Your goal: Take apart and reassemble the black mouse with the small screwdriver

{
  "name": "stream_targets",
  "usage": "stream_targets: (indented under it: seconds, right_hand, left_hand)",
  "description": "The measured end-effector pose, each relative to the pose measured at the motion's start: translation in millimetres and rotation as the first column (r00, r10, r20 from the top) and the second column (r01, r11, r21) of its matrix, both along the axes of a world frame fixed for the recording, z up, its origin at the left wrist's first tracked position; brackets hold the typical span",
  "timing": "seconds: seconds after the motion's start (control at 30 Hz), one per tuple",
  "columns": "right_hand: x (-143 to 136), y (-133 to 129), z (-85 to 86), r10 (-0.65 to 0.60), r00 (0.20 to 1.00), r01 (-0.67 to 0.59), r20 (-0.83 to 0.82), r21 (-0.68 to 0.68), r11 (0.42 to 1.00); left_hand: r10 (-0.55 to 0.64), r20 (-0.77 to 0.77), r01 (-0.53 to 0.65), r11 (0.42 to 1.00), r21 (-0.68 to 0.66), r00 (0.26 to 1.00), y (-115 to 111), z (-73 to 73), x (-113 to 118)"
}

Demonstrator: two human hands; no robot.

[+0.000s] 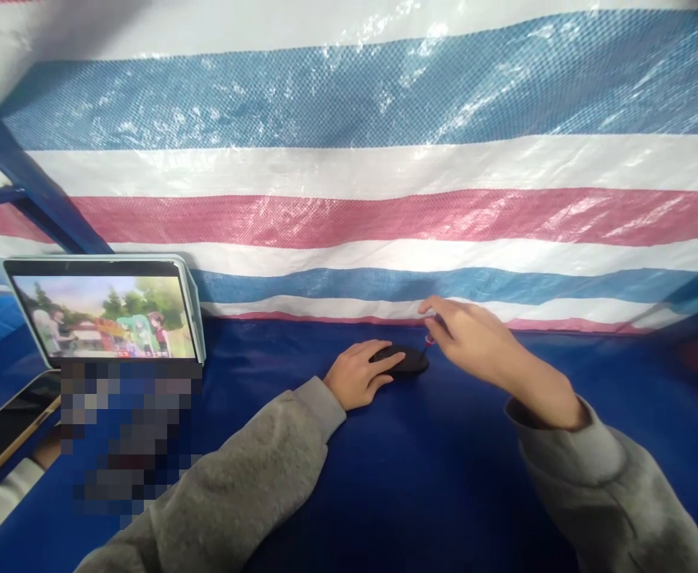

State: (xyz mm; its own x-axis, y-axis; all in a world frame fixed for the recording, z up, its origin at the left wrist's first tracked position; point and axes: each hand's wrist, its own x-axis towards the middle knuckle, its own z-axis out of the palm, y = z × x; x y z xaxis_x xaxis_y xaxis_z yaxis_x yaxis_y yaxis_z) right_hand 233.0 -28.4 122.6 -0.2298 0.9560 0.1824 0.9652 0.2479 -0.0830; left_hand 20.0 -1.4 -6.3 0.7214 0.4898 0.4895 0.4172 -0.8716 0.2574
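Note:
A flat black oval thing, which looks like a computer mouse [413, 360], lies on the dark blue surface. My left hand [357, 374] grips its left end, with fingers resting across the top. In my right hand [462, 338] is a small screwdriver [428, 341] with a red and pale handle, pinched at its upper end. Its thin shaft slants down to the right part of the mouse, where the tip seems to touch. My right fingers partly cover the handle.
On the left stands a tablet [103, 314] playing a cartoon. A phone-like dark device [11, 426] and another person's sleeve [5, 509] are at the lower left, beside a pixelated patch. Striped plastic sheeting [349, 171] hangs behind the blue surface [420, 477].

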Motion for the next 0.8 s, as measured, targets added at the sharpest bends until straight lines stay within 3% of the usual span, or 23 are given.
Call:
stream_targets:
  seconds: [0.2,0.37,0.5,0.8]
  right_hand:
    - [0.6,-0.8,0.8,-0.076,0.996,0.075,0.045,0.023,0.997]
    - [1.7,-0.7,3.4,-0.020,0.997,0.017,0.073,0.038,0.999]
    - [0.6,-1.6,3.7,-0.073,0.996,0.070,0.052,0.058,0.996]
    - [-3.9,-2.6,2.1,-0.080,0.996,0.081,0.036,-0.013,0.997]
  left_hand:
    - [0.001,-0.002,-0.001,1.000,-0.003,1.000,-0.2,0.5,-0.2]
    - [-0.008,-0.007,0.008,1.000,0.001,1.000,0.3,-0.3,-0.3]
    - [-0.005,-0.008,0.005,1.000,-0.005,1.000,0.0,-0.4,0.0]
    - [-0.001,-0.022,0.001,1.000,-0.009,1.000,-1.0,1.8,-0.5]
